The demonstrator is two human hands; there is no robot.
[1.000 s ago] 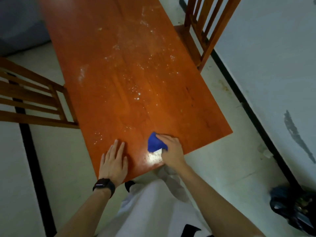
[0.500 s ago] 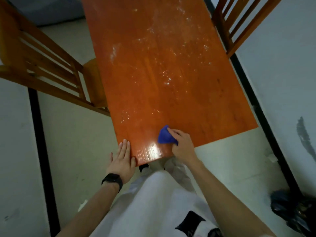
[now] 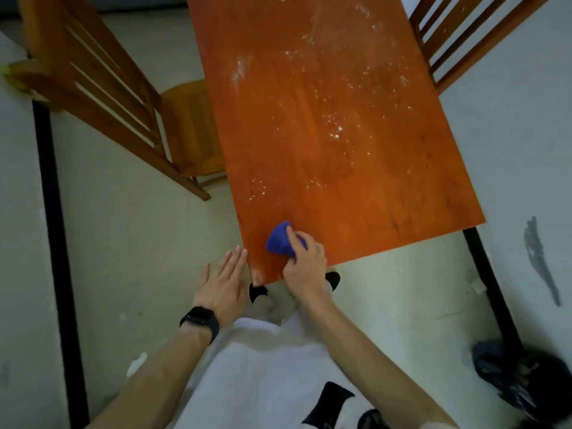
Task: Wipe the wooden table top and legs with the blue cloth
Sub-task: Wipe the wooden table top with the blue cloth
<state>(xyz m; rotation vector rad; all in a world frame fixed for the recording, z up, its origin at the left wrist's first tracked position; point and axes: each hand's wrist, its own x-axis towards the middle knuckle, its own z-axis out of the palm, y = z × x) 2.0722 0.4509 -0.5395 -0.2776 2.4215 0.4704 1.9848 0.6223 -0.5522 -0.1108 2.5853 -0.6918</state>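
Observation:
The orange-brown wooden table top (image 3: 356, 168) runs from the top of the view down to its near edge in front of me. White dust and specks lie scattered over its middle and far part. The crumpled blue cloth (image 3: 278, 238) lies on the top close to the near left corner, and my right hand (image 3: 305, 267) grips it with curled fingers. My left hand (image 3: 221, 284) is flat with straight fingers just off the table's near left corner, its fingertips at the edge. The table legs are hidden under the top.
A wooden slatted chair (image 3: 102, 97) stands left of the table, its seat tucked against the table side. Another slatted chair (image 3: 458, 35) stands at the far right. A dark bag or bundle (image 3: 520, 376) lies on the floor at lower right. Black lines cross the pale floor.
My right hand has slid the cloth left toward the near corner. My left hand has come off the table top and now sits beside the corner. The view has shifted left.

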